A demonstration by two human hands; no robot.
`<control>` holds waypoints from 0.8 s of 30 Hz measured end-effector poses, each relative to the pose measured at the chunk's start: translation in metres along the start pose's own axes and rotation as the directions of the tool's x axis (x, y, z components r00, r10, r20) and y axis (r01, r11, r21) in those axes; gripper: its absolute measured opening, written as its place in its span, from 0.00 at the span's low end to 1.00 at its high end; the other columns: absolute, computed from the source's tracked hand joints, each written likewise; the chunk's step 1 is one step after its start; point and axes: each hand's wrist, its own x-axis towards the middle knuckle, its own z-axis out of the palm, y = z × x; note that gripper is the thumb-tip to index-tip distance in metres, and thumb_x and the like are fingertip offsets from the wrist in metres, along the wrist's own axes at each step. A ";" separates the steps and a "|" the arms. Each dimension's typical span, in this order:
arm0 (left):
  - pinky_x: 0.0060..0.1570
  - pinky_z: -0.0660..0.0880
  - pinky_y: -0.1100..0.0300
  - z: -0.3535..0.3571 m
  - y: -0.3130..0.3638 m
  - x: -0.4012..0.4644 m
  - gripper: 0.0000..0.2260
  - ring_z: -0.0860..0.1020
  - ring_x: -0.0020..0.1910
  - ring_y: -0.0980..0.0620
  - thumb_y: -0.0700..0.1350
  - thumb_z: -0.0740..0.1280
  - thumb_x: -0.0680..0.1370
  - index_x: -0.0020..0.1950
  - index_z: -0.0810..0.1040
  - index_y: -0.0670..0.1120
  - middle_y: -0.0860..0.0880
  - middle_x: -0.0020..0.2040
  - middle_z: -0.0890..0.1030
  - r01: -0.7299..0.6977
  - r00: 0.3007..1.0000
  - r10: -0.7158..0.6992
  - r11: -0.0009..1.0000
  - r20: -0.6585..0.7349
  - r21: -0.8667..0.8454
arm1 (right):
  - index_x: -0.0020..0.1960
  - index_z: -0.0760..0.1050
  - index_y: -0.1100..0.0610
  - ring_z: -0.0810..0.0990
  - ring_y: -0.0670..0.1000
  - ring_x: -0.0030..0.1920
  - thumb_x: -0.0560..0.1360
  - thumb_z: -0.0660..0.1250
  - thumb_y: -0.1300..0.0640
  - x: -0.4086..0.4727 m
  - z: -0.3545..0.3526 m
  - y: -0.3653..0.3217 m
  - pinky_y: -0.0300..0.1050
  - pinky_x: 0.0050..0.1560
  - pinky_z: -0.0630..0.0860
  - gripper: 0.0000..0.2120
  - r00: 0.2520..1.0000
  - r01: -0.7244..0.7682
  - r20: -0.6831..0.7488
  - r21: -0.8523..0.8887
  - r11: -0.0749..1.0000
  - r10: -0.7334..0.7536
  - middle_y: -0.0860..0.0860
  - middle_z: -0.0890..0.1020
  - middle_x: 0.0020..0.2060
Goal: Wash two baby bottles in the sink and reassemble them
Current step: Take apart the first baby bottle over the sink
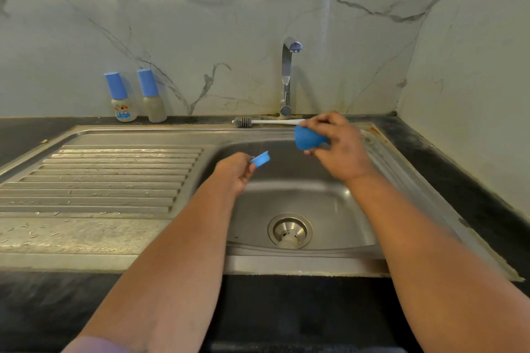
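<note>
My left hand (235,172) pinches a small flat blue ring (260,159) at its edge, and my right hand (335,143) grips a blue domed cap (308,137), both held over the sink (329,209) basin. The two baby bottles (137,97) stand capped at about ten o'clock from my hands, on the dark counter (25,135) against the wall, touching or nearly so (I can't tell which). The bottle brush (243,122) lies at twelve o'clock along the sink's back rim, below the tap (287,77).

My worry is the ring: it is thin, smooth plastic held only by fingertips, and a loosened pinch would send it down toward the drain (289,231) at six o'clock. The cap is rounder and fuller in my palm, so I judge it safer. No water is running, so nothing is slippery yet; once wet, I expect both pieces to slide more easily.

The basin is brushed steel, dulled and scratched; the drainboard (114,178) at nine o'clock is ribbed. The wall is veined marble, glossy.
</note>
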 end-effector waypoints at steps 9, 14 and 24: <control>0.35 0.79 0.69 -0.013 -0.015 0.016 0.08 0.80 0.36 0.55 0.35 0.66 0.79 0.55 0.77 0.31 0.42 0.46 0.79 -0.112 0.994 0.096 0.924 0.062 0.366 | 0.70 0.71 0.50 0.74 0.54 0.62 0.69 0.77 0.49 -0.019 0.003 0.024 0.46 0.63 0.69 0.32 0.830 -0.402 0.293 -0.277 0.873 0.475 0.54 0.73 0.64; 0.48 0.79 0.60 -0.020 -0.034 0.023 0.04 0.84 0.42 0.51 0.36 0.67 0.77 0.50 0.79 0.36 0.46 0.42 0.83 -0.090 0.995 0.083 0.608 0.050 0.789 | 0.59 0.69 0.52 0.80 0.57 0.41 0.73 0.74 0.55 -0.037 0.011 0.048 0.45 0.35 0.82 0.18 0.373 -0.701 0.516 -0.389 0.598 0.772 0.58 0.71 0.56; 0.65 0.72 0.48 -0.035 -0.045 0.027 0.18 0.77 0.55 0.43 0.45 0.63 0.81 0.67 0.72 0.35 0.39 0.67 0.73 0.062 0.975 -0.207 -0.112 -0.084 0.992 | 0.74 0.64 0.59 0.85 0.62 0.46 0.66 0.76 0.60 -0.051 0.048 0.160 0.56 0.55 0.80 0.40 -0.151 -0.587 0.494 -0.742 0.324 0.856 0.62 0.76 0.52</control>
